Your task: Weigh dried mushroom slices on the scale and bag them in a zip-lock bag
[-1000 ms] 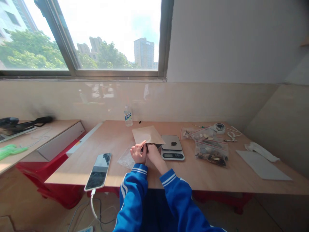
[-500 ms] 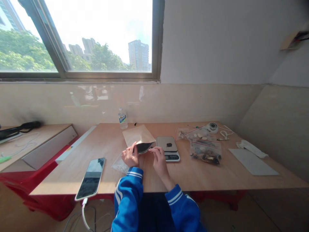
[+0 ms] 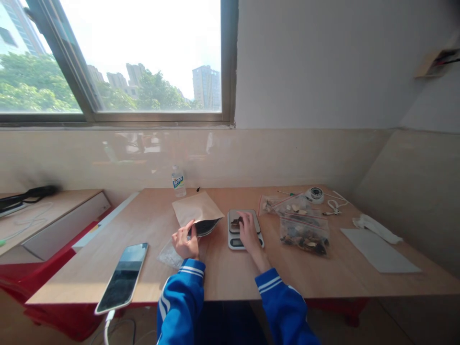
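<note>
My left hand point(image 3: 187, 243) grips the front edge of a brown paper bag point(image 3: 197, 206), thumb at its mouth. The bag lies flat on the table and its mouth gapes toward me, showing a dark inside; its contents cannot be made out. Over the plate of a small white kitchen scale point(image 3: 235, 243) is my right hand point(image 3: 247, 231), fingers closed around a dark brown piece point(image 3: 236, 222) that looks like dried bark. The hand hides part of the plate and the display. A crumpled clear plastic bag point(image 3: 168, 256) lies beneath and beside my left hand.
Right of the scale lie clear zip bags point(image 3: 305, 235) of dried pieces, with a white dome camera point(image 3: 315, 194) behind. A white sheet point(image 3: 381, 251) and cloth point(image 3: 377, 227) are farther right. A charging phone point(image 3: 124, 278) lies front left; a bottle point(image 3: 178, 182) stands at the back.
My right hand has moved from the paper bag's mouth to over the scale plate, where a dark brown piece now shows at its fingers. My left hand has stayed on the bag, which sits lower.
</note>
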Demonstrator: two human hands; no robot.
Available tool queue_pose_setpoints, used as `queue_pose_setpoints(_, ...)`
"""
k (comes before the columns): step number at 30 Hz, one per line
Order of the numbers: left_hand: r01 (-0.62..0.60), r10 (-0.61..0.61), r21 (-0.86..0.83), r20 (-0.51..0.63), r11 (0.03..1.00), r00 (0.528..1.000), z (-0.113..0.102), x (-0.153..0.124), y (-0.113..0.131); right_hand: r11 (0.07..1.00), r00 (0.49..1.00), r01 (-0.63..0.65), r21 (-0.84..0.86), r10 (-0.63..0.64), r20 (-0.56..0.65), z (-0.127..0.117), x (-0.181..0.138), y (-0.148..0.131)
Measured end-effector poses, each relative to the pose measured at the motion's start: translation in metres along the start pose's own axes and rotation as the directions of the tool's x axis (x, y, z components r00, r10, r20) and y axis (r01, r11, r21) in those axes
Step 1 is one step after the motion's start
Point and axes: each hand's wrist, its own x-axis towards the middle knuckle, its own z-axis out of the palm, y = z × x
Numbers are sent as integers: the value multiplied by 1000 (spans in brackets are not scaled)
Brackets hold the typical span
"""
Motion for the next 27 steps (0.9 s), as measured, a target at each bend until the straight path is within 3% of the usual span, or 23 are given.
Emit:
queue_pose_setpoints(6,-42,42,-1,-10,999,999,1,0,-2,997,990,-41,71,51,-135,-15,20,20)
queue_pose_setpoints(8,-45,45,-14,-9,999,999,0,0,-2,994,991,-76,80,84,-102,-18,31,31)
queue_pose_setpoints(15,-8,10,-50,39,999,999,-1,-1,1,981,973,-153,121,128,190,-16,53,49)
queue_pose_setpoints(22,-10,15,-62,78,998,997,-4,1,4,982,978,-123,144,95,185,-19,55,53)
queue_pose_setpoints(27,24,-19,-67,72,997,997,-5,2,7,973,974,-207,104,194,120,-26,55,57)
